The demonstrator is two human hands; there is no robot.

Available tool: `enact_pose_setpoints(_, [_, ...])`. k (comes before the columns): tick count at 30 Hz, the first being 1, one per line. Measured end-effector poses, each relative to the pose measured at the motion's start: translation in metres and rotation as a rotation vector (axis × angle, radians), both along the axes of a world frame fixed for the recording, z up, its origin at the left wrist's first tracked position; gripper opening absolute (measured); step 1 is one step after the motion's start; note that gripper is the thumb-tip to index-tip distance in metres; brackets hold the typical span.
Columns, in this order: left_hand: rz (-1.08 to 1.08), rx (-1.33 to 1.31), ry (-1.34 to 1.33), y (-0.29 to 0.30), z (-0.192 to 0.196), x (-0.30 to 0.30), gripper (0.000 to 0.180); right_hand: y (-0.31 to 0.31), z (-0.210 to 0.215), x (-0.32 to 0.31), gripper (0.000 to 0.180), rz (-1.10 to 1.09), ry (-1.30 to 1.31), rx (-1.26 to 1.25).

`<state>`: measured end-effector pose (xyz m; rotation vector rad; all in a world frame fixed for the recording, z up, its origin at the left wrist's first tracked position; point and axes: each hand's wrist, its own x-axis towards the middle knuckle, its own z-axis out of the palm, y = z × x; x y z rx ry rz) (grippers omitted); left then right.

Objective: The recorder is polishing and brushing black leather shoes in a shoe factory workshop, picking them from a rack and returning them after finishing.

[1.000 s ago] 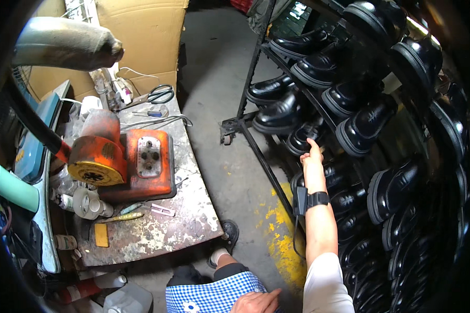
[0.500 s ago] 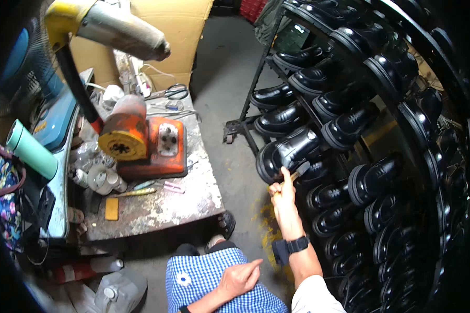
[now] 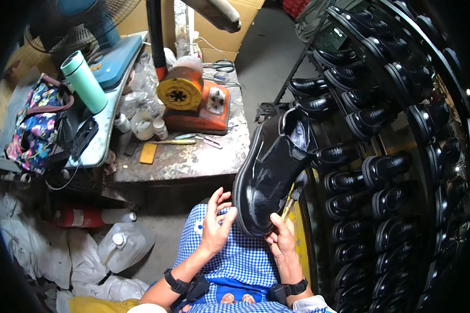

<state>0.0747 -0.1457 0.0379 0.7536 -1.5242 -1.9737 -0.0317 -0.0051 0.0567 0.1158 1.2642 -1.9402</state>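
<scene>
The right hand (image 3: 282, 239) grips a black shoe (image 3: 272, 169) by its toe, along with a brush (image 3: 289, 204), near the front right corner of the counter (image 3: 193, 163); the left hand (image 3: 216, 225), half curled, holds nothing.

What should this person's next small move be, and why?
Probably to close the left hand on the chunky-soled black shoe. That hand is open beside the toe end, apparently not gripping it, while the right hand seems to hold both the toe end and a slim brush. A left-hand grip would likely free the right for the brush.
</scene>
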Motion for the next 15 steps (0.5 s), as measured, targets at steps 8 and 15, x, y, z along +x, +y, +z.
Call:
enact_pose_setpoints(8, [-0.13, 0.073, -0.002, 0.005, 0.005, 0.015, 0.087, -0.011, 0.019, 0.056, 0.045, -0.049, 0.251, 0.132])
enact_pose_setpoints(15, [-0.171, 0.678, 0.18, -0.004, -0.002, 0.05, 0.057, -0.001, 0.024, 0.052, 0.037, -0.023, 0.268, 0.215])
